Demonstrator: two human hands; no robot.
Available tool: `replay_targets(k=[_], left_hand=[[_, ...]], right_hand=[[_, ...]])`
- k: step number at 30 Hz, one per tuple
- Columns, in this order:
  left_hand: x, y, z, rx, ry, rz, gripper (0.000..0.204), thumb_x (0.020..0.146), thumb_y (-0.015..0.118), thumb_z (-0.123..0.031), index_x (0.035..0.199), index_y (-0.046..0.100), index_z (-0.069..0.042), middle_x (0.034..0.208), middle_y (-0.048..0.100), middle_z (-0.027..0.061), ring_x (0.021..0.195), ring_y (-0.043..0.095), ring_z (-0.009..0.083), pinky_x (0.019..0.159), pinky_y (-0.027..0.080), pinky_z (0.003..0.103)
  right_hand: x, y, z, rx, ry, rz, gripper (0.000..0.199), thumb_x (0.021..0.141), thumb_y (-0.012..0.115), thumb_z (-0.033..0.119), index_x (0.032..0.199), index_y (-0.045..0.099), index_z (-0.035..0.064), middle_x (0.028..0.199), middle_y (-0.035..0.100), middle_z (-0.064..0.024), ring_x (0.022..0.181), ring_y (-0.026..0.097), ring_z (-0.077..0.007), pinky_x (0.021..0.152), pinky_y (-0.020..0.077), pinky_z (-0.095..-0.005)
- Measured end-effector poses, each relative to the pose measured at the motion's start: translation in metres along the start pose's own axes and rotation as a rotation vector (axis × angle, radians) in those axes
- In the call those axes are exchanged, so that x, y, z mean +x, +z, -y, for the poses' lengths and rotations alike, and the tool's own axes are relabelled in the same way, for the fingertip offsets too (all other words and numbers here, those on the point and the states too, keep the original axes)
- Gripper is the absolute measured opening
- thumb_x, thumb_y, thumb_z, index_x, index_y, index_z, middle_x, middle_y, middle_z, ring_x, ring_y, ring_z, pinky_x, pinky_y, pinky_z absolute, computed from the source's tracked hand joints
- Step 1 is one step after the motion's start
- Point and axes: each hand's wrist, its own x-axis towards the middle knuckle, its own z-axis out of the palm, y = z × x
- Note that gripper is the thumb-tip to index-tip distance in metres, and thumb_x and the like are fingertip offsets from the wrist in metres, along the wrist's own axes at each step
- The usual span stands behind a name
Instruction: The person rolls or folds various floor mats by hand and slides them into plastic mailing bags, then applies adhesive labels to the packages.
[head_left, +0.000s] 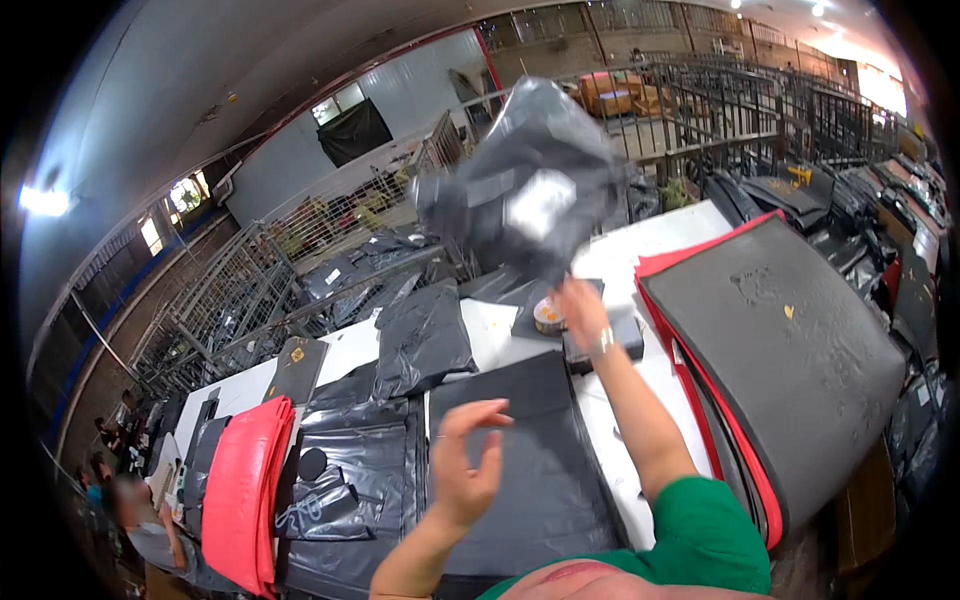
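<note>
A black plastic mailing bag (545, 165) with a white label is up in the air beyond the table, smeared by motion. My right hand (584, 318) reaches out below its lower corner, fingers stretched and blurred; I cannot make out any contact. Beside that hand sit a roll of tape (548, 315) and a dark box-like thing (628, 338). My left hand (466, 470) hovers over a stack of flat black bags (530, 440), thumb and fingers apart with nothing between them. Farther left lies a filled black bag (425, 340) on the white table (345, 350).
A thick pile of grey and red padded sheets (780, 340) takes up the right side. Left of me are a red folded stack (245, 490) and shiny black bags (345, 450). Wire cages (235, 285) holding black bags line the far side. Another person (160, 535) sits at far left.
</note>
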Motion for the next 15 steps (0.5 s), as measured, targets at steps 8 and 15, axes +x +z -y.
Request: replay_targets(k=[8,15], left_hand=[[-0.144,0.048,0.000,-0.217,-0.305,0.726,0.039,0.080,0.053,0.002,0.117,0.052,-0.009,0.106,0.058,0.0090,0.090,0.062,0.0186,0.079,0.047,0.029],[-0.289,0.058,0.047,-0.615,-0.896,0.748,0.027,0.086,0.051,-0.002,0.113,0.055,-0.003,0.107,0.061,0.0096,0.096,0.060,0.0146,0.082,0.047,0.027]], right_hand=[[-0.148,0.050,0.021,-0.963,0.213,0.359,0.029,0.090,0.053,0.022,0.109,0.059,0.0013,0.088,0.066,-0.0082,0.078,0.065,-0.0134,0.070,0.0523,-0.0258],[-0.455,-0.122,0.144,-0.942,0.458,-0.821,0.024,0.088,0.051,0.014,0.099,0.061,-0.0050,0.081,0.066,-0.0151,0.067,0.066,-0.0197,0.063,0.0544,-0.0276]])
